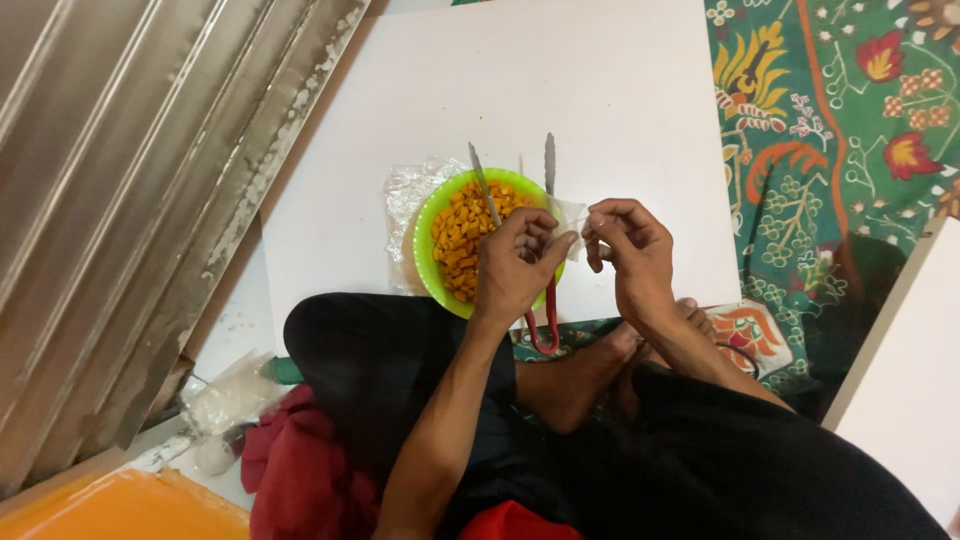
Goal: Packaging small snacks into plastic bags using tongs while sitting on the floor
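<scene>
A green bowl [428, 215] of small orange pieces [462, 238] sits on a white board [560, 110] in front of my crossed legs. My left hand [513, 270] hovers over the bowl's right side, pinching a small clear plastic bag [570, 213] and touching metal tongs [547, 170] with a red looped handle that lie across the bowl's rim. My right hand [628, 252] pinches the other side of the same bag. The bag's contents cannot be made out.
Crinkled clear plastic [405, 190] lies under the bowl's left side. A patterned green cloth [850, 130] covers the floor on the right. Corrugated metal sheeting [120, 180] rises on the left. A red cloth [300, 470] and an orange surface [130, 510] lie near my left knee.
</scene>
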